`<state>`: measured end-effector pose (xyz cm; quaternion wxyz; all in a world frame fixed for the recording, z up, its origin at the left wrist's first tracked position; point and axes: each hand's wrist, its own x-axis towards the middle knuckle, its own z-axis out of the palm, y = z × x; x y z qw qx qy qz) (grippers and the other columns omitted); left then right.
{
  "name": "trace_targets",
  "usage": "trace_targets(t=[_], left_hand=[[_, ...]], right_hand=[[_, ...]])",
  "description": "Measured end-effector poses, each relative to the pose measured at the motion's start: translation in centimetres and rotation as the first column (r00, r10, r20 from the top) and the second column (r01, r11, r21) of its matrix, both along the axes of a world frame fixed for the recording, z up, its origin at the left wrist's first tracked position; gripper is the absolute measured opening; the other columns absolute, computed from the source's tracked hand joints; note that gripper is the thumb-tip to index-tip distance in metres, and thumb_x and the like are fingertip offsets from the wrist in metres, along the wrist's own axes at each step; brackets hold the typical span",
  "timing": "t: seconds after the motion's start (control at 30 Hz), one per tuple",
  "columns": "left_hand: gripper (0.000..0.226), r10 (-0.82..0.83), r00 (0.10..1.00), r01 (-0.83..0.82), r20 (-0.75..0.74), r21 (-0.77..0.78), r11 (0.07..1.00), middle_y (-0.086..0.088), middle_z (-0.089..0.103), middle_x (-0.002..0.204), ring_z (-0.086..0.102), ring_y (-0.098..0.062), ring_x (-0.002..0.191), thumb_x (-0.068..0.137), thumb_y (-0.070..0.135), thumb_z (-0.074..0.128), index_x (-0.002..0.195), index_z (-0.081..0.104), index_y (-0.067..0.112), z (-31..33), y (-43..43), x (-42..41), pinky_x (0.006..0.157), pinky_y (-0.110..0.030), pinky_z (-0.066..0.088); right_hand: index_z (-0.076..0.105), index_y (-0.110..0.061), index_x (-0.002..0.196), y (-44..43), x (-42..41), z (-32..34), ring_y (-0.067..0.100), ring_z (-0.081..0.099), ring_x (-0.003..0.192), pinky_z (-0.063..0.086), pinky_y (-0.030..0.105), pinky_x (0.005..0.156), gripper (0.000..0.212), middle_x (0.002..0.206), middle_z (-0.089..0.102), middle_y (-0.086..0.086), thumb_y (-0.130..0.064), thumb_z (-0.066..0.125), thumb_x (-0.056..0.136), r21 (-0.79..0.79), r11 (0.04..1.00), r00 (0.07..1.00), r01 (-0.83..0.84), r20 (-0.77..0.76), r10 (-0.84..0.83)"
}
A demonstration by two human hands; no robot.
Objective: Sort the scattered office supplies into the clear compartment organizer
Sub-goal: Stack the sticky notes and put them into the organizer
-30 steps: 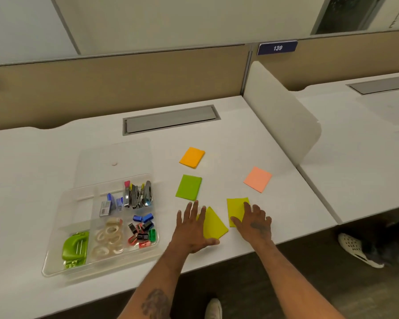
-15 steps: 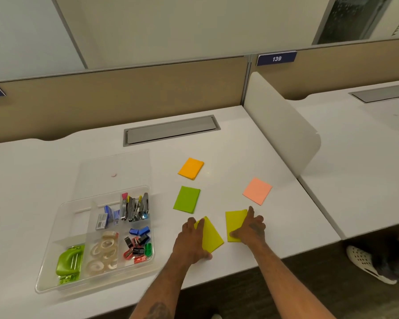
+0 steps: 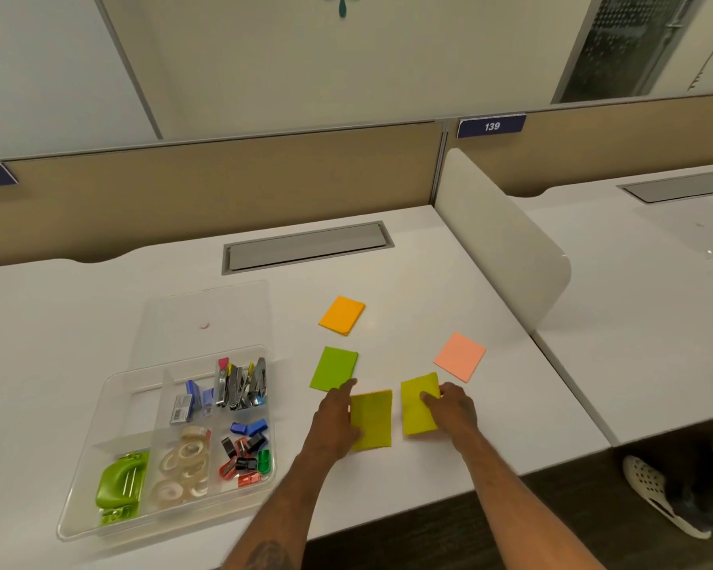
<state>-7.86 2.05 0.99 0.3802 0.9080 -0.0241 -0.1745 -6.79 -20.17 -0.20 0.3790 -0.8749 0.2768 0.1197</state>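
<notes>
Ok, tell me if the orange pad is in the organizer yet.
No, the orange pad lies on the desk, outside the organizer and to its right.

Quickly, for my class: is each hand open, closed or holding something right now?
Left hand: open, resting flat on the left yellow pad.
Right hand: pinching the right yellow pad, thumb on top.

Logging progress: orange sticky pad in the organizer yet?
Out. The orange sticky pad lies on the desk, apart from the clear organizer, untouched.
</notes>
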Motion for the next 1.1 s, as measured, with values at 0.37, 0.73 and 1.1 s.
trace_targets(t=[0.37, 0.73, 1.1], left_hand=[[0.014, 0.378, 0.908, -0.419, -0.182, -0.437, 0.796, -0.007, 0.066, 0.105, 0.06, -0.018, 0.087, 0.095, 0.014, 0.054, 0.106, 0.059, 0.021, 3.7, 6.5, 2.3, 0.069, -0.03, 0.045], [0.027, 0.62, 0.757, -0.615, -0.206, -0.545, 0.57, -0.007, 0.064, 0.109, 0.06, -0.026, 0.095, 0.095, 0.009, 0.053, 0.118, 0.063, 0.018, 6.0, 23.7, 1.4, 0.079, -0.042, 0.052], [0.02, 0.708, 0.665, -0.69, -0.237, -0.556, 0.462, -0.009, 0.065, 0.11, 0.059, -0.023, 0.094, 0.098, 0.02, 0.055, 0.115, 0.064, 0.014, 6.2, 41.4, -0.5, 0.077, -0.036, 0.049]], right_hand=[[0.051, -0.018, 0.125, 5.7, 2.5, 3.9, 0.027, 0.063, 0.098, 0.054, 0.039, 0.077, 0.043, 0.109, 0.064, 0.008, -0.02, 0.07, 0.085, 0.499, 0.866, 0.951, 0.038, 0.248, -0.185], [0.051, -0.019, 0.126, 23.0, 3.3, 6.5, 0.025, 0.06, 0.094, 0.049, 0.034, 0.069, 0.042, 0.111, 0.061, 0.011, -0.007, 0.064, 0.088, 0.607, 0.774, 0.948, -0.177, 0.315, -0.031], [0.064, -0.001, 0.115, 39.6, 4.6, 6.3, 0.019, 0.06, 0.092, 0.049, 0.014, 0.063, 0.027, 0.102, 0.065, 0.01, -0.005, 0.063, 0.088, 0.502, 0.807, 0.91, -0.311, 0.401, 0.101]])
